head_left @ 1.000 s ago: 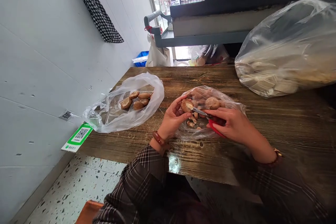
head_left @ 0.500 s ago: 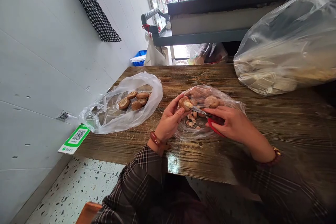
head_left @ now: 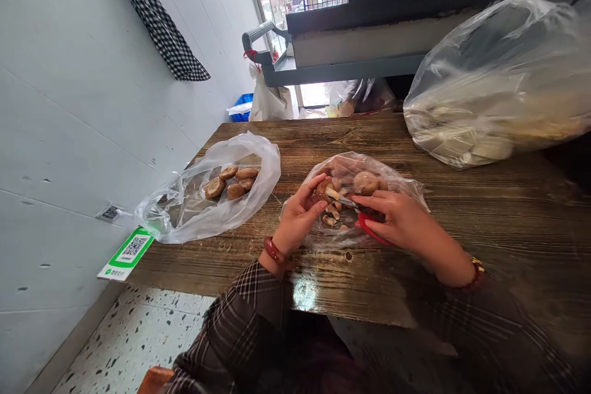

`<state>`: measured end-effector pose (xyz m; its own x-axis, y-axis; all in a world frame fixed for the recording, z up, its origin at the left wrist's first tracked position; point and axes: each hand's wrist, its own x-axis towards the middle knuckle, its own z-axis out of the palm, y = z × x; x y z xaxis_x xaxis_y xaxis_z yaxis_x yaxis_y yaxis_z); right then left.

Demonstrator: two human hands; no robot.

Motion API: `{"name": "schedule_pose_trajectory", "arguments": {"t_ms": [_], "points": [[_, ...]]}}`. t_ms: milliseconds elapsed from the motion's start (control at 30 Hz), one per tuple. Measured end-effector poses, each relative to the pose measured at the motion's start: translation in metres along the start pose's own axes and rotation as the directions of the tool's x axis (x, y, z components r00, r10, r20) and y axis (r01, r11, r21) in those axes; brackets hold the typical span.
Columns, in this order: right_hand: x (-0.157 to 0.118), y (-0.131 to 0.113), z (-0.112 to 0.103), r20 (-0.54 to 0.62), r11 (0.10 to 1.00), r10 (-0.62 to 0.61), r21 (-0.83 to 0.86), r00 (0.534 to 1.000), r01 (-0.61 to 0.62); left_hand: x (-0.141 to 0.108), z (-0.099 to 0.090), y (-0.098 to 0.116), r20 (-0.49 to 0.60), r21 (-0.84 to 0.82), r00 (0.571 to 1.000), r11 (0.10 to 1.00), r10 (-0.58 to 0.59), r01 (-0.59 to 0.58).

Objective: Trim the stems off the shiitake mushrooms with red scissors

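My left hand [head_left: 300, 215] pinches a brown mushroom [head_left: 324, 189] by its cap, its pale stem pointing right. Red-handled scissors [head_left: 372, 229] are gripped in my right hand [head_left: 399, 221], and their blades meet the stem. Beneath both hands lies an open clear plastic bag [head_left: 406, 186] holding whole mushrooms [head_left: 365, 183] and several cut stems [head_left: 330, 220]. To the left, a second open bag [head_left: 270, 163] contains several brown mushrooms [head_left: 215, 188].
The wooden table [head_left: 221, 271] meets a white wall on the left, with a green QR card [head_left: 127, 253] at its corner. A large, full plastic bag [head_left: 489, 98] sits at the back right. Beyond the table stands a grey-framed cart [head_left: 351, 71].
The view has shifted slightly. The held mushroom has tilted so its stem points more toward the lower right, and the scissor blades have closed in on the stem.
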<state>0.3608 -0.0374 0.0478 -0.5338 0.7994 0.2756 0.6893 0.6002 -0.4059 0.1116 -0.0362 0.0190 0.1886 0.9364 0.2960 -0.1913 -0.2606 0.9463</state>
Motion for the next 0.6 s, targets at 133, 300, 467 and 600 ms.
{"name": "schedule_pose_trajectory", "arguments": {"t_ms": [133, 300, 467, 600], "points": [[0.001, -0.006, 0.002, 0.023, 0.994, 0.02, -0.104, 1.0, -0.017, -0.001, -0.001, -0.003, -0.01, 0.01, 1.0, 1.0, -0.018, 0.018], [0.003, -0.01, 0.005, 0.025, 0.995, 0.024, -0.1, 0.999, -0.021, -0.001, 0.003, 0.001, -0.065, -0.121, 0.993, 0.989, -0.099, 0.09], [0.001, -0.005, 0.012, -0.12, 1.0, -0.004, -0.027, 0.993, 0.001, 0.0, 0.002, 0.012, -0.142, -0.342, 0.973, 0.932, -0.18, 0.122], [0.003, 0.002, 0.016, -0.381, 0.993, -0.011, 0.107, 0.925, 0.056, 0.0, 0.002, 0.015, -0.175, -0.385, 0.966, 0.916, -0.192, 0.113]]}}
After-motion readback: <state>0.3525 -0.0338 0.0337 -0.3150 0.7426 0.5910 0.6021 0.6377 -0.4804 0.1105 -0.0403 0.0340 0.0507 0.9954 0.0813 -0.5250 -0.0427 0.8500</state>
